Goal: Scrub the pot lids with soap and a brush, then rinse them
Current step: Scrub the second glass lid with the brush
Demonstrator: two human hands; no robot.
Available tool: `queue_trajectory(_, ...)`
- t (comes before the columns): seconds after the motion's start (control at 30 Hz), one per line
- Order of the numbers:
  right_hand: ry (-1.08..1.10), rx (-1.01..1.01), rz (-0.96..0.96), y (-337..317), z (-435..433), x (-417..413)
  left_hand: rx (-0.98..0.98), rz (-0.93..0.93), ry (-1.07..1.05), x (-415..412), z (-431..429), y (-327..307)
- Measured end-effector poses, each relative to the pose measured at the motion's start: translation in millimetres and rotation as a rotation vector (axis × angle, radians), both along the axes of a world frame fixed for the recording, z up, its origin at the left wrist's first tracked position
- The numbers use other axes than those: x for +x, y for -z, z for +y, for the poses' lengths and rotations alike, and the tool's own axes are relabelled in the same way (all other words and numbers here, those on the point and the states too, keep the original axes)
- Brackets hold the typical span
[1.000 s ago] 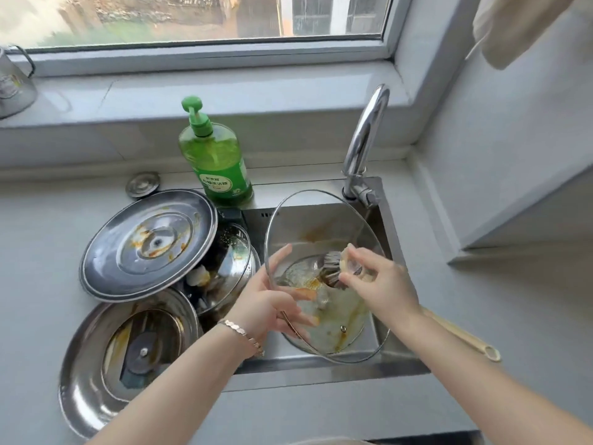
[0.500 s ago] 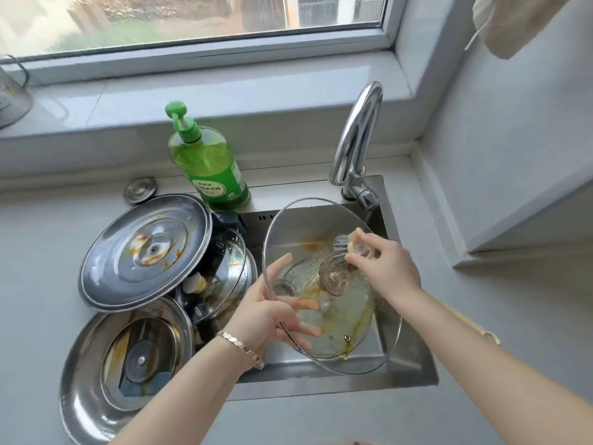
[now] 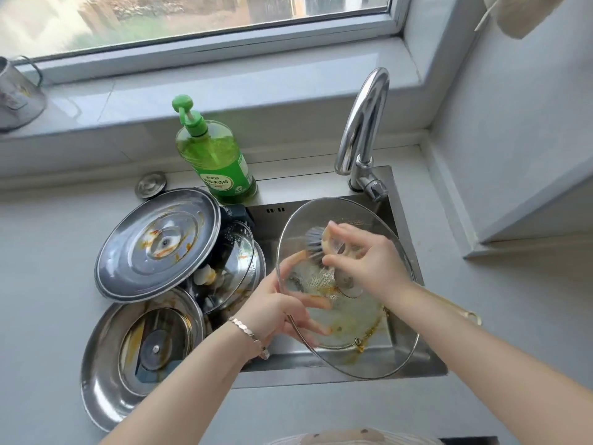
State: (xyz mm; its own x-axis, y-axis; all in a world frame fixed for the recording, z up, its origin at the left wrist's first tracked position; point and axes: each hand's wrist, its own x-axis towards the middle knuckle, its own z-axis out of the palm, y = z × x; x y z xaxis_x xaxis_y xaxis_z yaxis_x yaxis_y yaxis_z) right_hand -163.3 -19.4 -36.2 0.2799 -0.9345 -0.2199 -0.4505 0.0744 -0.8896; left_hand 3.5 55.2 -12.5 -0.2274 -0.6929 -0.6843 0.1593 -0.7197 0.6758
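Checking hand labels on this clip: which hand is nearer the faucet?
Right. The right hand, holding the brush, is just below the faucet in the picture; the left hand, holding the glass lid, sits lower and farther left.
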Motion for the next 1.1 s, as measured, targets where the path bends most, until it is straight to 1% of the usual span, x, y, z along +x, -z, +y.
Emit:
queue_trajectory(0.07, 0.195, 0.046, 0.032, -1.4, -16.0, -9.4, -0.011, -0.025, 0.035, -1.0, 0.2, -3.7)
queue_trajectory(0.1, 0.206, 0.049, 0.031, -1.3, -15.4, -10.8, -0.015, -0.048, 0.051, -2.4, -0.6, -4.1)
queue_trajectory(0.13, 0.152, 0.033, -0.009, -3.9, -8.4, -8.2, -0.015, -0.066, 0.066, -3.3, -1.5, -3.5)
queue_trajectory(0.2, -0.057, 0.007, -0.113, -11.4, 12.1, 6.4, 0.010, -0.056, 0.081, -2.6, -1.5, -0.8)
queue_trajectory(0.23, -0.105, -0.023, -0.123, -13.0, 15.9, 10.1, 0.025, -0.032, 0.090, -0.9, 0.3, -0.1)
queue_trajectory(0.27, -0.081, -0.051, -0.110, -15.0, 9.9, 10.3, 0.033, -0.003, 0.104, 0.7, 2.4, -0.6)
queue_trajectory(0.33, 0.117, -0.053, -0.088, -19.9, -14.0, 5.4, 0.038, 0.038, 0.136, 0.9, 5.9, -2.4)
queue_trajectory(0.37, 0.173, -0.055, -0.055, -21.1, -21.6, 4.9, 0.037, 0.044, 0.146, -0.6, 7.3, -2.3)
queue_trajectory(0.4, 0.160, -0.067, -0.041, -21.7, -22.3, 6.4, 0.037, 0.041, 0.152, -2.3, 8.2, -1.5)
queue_trajectory(0.5, -0.094, -0.092, -0.076, -27.7, 3.0, 19.5, 0.026, 0.010, 0.147, -0.7, 8.9, 1.2)
queue_trajectory(0.53, -0.107, -0.093, -0.075, -25.6, 4.5, 17.5, 0.018, 0.007, 0.141, 1.9, 9.3, 0.7)
queue_trajectory(0.57, -0.051, -0.079, -0.079, -22.4, -3.0, 12.6, 0.010, 0.007, 0.138, 4.2, 9.6, -0.3)
queue_trajectory(0.63, 0.151, -0.039, -0.056, -18.8, -18.0, 2.3, -0.005, 0.000, 0.131, 5.9, 7.8, -2.8)
queue_trajectory(0.67, 0.182, -0.037, -0.051, -16.6, -19.0, 0.4, -0.010, -0.012, 0.128, 5.4, 6.0, -3.7)
queue_trajectory(0.7, 0.155, -0.041, -0.079, -16.3, -13.2, 2.3, -0.014, -0.025, 0.129, 4.9, 4.2, -4.5)
queue_trajectory(0.77, -0.025, -0.062, -0.136, -18.1, 6.6, 14.0, -0.020, -0.033, 0.128, 6.3, 2.0, -5.9)
queue_trajectory(0.8, -0.073, -0.084, -0.142, -20.0, 11.5, 15.5, -0.023, -0.027, 0.124, 8.0, 2.3, -7.4)
queue_trajectory(0.83, -0.047, -0.090, -0.132, -20.0, 5.5, 12.2, -0.026, -0.021, 0.127, 9.9, 3.2, -9.1)
queue_trajectory(0.9, 0.183, -0.068, -0.094, -17.5, -18.0, -1.6, -0.034, -0.024, 0.138, 12.0, 5.1, -11.7)
queue_trajectory(0.93, 0.247, -0.058, -0.060, -13.9, -25.1, -6.3, -0.039, -0.032, 0.138, 11.8, 5.3, -12.5)
queue_trajectory(0.97, 0.237, -0.054, -0.054, -11.1, -24.0, -7.9, -0.043, -0.040, 0.138, 11.4, 4.7, -13.0)
queue_trajectory(1.07, 0.015, -0.082, -0.067, -2.8, -0.7, 1.6, -0.053, -0.048, 0.120, 12.7, 2.7, -13.3)
queue_trajectory(1.1, 0.023, -0.079, -0.071, -1.0, -0.6, -1.0, -0.057, -0.048, 0.115, 14.2, 2.8, -13.8)
